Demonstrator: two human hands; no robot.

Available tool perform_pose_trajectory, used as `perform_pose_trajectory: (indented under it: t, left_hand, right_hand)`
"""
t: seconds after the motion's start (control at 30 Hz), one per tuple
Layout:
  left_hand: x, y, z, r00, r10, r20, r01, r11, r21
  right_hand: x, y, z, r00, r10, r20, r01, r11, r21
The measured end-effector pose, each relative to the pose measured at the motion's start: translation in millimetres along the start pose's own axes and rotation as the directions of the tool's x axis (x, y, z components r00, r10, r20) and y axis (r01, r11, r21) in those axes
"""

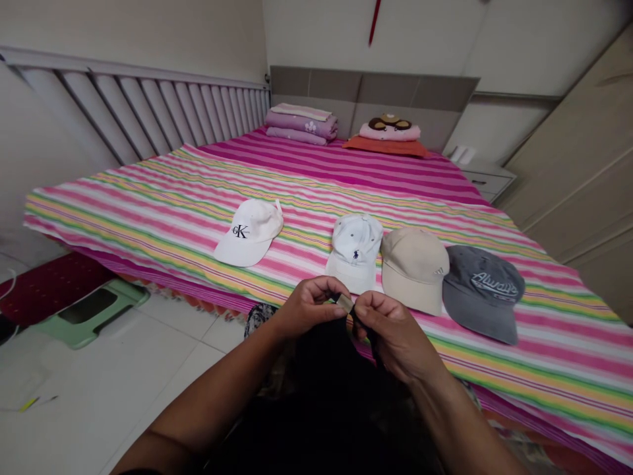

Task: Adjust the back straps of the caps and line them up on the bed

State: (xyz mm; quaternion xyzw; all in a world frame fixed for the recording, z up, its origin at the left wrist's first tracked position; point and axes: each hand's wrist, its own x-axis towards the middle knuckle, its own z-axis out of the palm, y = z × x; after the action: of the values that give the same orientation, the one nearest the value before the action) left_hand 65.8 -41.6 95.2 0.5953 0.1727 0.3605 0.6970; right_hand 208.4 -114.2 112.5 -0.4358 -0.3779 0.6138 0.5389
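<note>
A black cap [324, 353] is held low in front of me, its dark body merging with my dark clothing. My left hand [314, 307] pinches its strap by the pale metal buckle [345, 303]. Close beside it, my right hand [393, 330] has thumb and fingers closed on the strap's other side. Just beyond my hands on the bed lie a white cap with a small dark emblem [357, 249], a beige cap [414, 267] and a grey cap with "Always" lettering [484, 290]. A white CK cap [251, 231] rests farther left.
A striped sheet [163, 211] covers the near part of the bed. Folded purple bedding [301, 125] and a pink-and-orange stack [388, 138] sit by the headboard [336, 89]. A green stool [82, 323] stands on the floor at left; a nightstand [487, 179] is at right.
</note>
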Motion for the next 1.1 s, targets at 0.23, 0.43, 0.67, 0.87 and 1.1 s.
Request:
perform_pose_trajectory:
  t: [0.23, 0.43, 0.67, 0.87, 1.1]
  left_hand:
    - [-1.3, -1.2, 0.4, 0.997, -0.070, -0.026, 0.065, 0.986, -0.156]
    - [-3.1, -7.9, -1.9, 0.999, -0.025, -0.043, 0.015, 0.978, -0.210]
    - [-3.3, -11.1, -1.3, 0.998, 0.021, -0.063, -0.031, 0.986, -0.163]
    - [-4.5, -6.4, -0.5, 0.996, -0.053, -0.070, 0.047, 0.995, -0.085]
    - [-5.1, -14.7, -4.1, 0.990, -0.028, -0.140, 0.005, 0.986, -0.165]
  right_hand:
    - [3.2, 6.8, -0.7, 1.000, -0.017, -0.020, 0.017, 1.000, -0.011]
    - [-1.2, -0.1, -0.8, 1.000, 0.001, -0.024, -0.002, 0.999, -0.047]
    - [-1.3, 5.1, -4.7, 0.997, 0.072, -0.007, -0.073, 0.994, -0.084]
    - [-1.2, 3.6, -2.0, 0.997, 0.078, -0.008, -0.079, 0.997, -0.015]
    - [-1.7, 1.9, -3.5, 0.988, 0.142, 0.056, -0.140, 0.989, -0.049]
